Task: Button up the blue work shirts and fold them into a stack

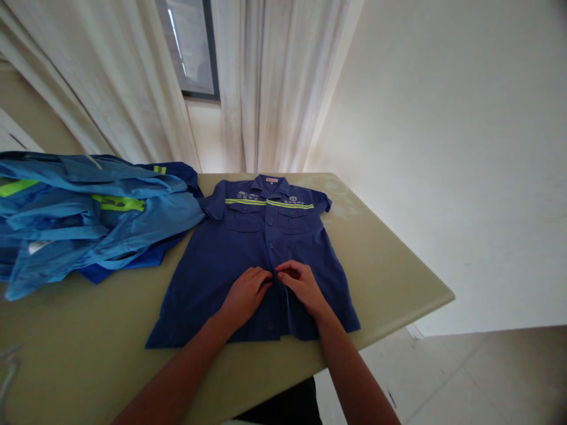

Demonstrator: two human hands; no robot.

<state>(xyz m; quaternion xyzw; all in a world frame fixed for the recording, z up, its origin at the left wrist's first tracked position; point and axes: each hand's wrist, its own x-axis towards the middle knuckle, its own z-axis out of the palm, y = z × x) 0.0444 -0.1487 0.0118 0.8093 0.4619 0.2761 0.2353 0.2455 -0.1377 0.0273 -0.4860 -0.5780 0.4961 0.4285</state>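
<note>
A dark blue short-sleeved work shirt (212, 268) with a yellow-green reflective chest stripe lies flat, front up, on the beige table (390, 265). Both my hands meet at its button placket, about mid-length. My left hand (245, 295) has its fingers curled, pinching the left edge of the placket. My right hand (302, 284) pinches the right edge, fingertips pressed together at a button. The lower placket below my hands lies slightly apart.
A heap of lighter blue work clothes (80, 218) with yellow-green stripes sits on the table's left side. White curtains (266, 82) and a window hang behind. The table's right edge drops to a tiled floor (478, 378) beside a white wall.
</note>
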